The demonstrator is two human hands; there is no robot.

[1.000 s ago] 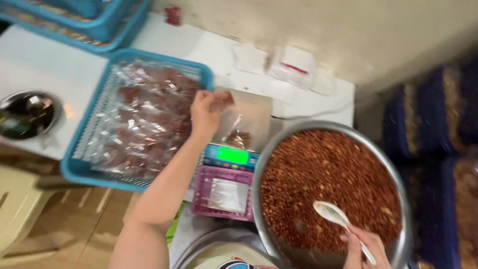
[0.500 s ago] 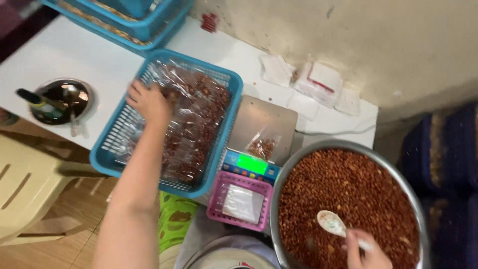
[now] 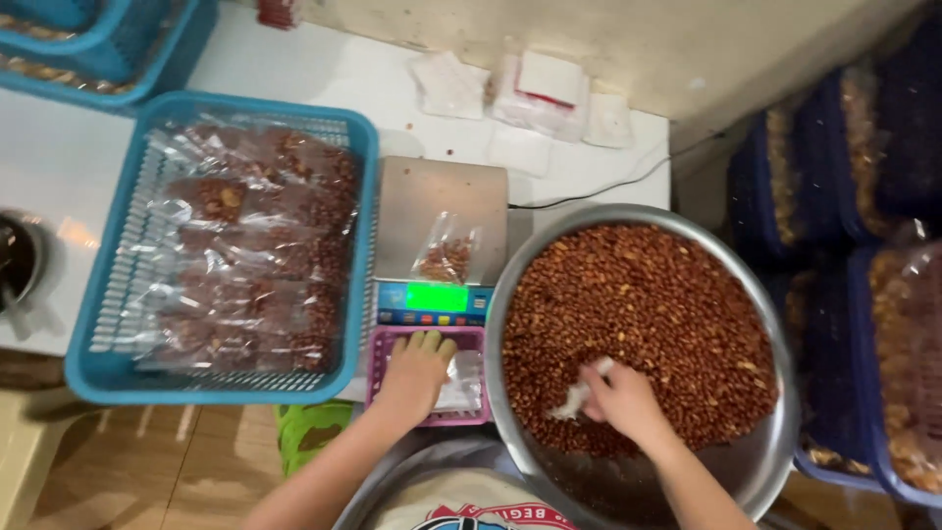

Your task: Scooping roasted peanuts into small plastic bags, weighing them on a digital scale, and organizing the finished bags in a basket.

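From the head view, my left hand (image 3: pixel 417 368) lies palm down in the pink basket (image 3: pixel 377 365), fingers together and flat on the clear bags (image 3: pixel 461 383) stacked inside; I cannot tell whether they pinch one. The basket sits at the table edge, just below the scale (image 3: pixel 442 211), whose green display (image 3: pixel 437 296) is lit just beyond my fingertips. One small bag (image 3: pixel 446 257) with a little of the red-brown mix lies on the scale's metal plate, well clear of my fingers.

My right hand (image 3: pixel 623 400) is down in the big steel bowl (image 3: pixel 775 461), closed around the handle of a white spoon (image 3: pixel 574 400). The spoon's scoop points left and is buried in the nuts (image 3: pixel 648 314), which are reddish-brown and fill most of the bowl. The bowl touches the scale's right side and overhangs the table toward me.

To the left, a blue basket (image 3: pixel 93 324) holds many filled clear bags of the same mix, lying flat in rows. The table (image 3: pixel 59 167) is white; more flat packets (image 3: pixel 535 88) lie near the wall behind the scale, and a thin cable (image 3: pixel 608 186) runs off to the right. Another blue basket (image 3: pixel 98 59) sits at the top left. On the right, dark blue crates (image 3: pixel 834 177) stand stacked with more bagged goods. The floor below is wood-patterned.
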